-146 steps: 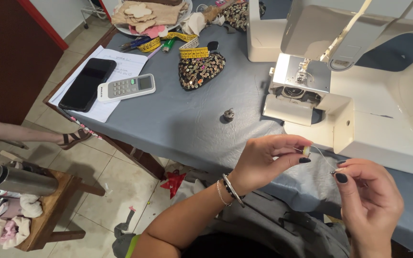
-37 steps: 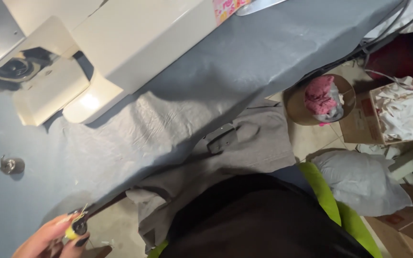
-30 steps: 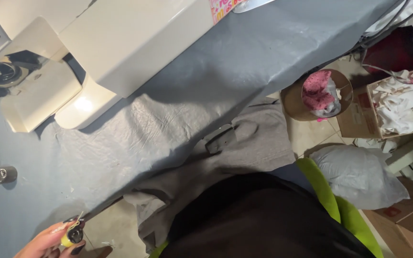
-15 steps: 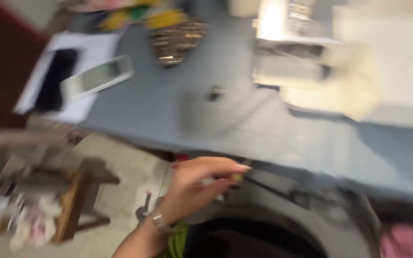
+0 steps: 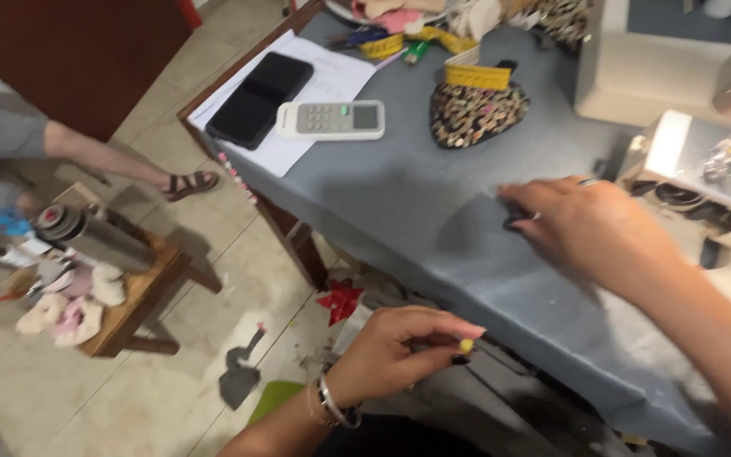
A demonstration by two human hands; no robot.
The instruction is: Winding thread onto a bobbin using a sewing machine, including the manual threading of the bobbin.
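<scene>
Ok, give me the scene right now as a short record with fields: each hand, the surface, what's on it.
left hand: below the table edge, fingers pinched on a small yellow-tipped item
right hand: flat on the grey cloth, over a small dark object, mostly hidden
table left end: black phone and white remote on paper
behind: patterned pincushion, sewing machine

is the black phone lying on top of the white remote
No, the black phone lies on the white paper beside the white remote, to its left, not on top of it.
</scene>
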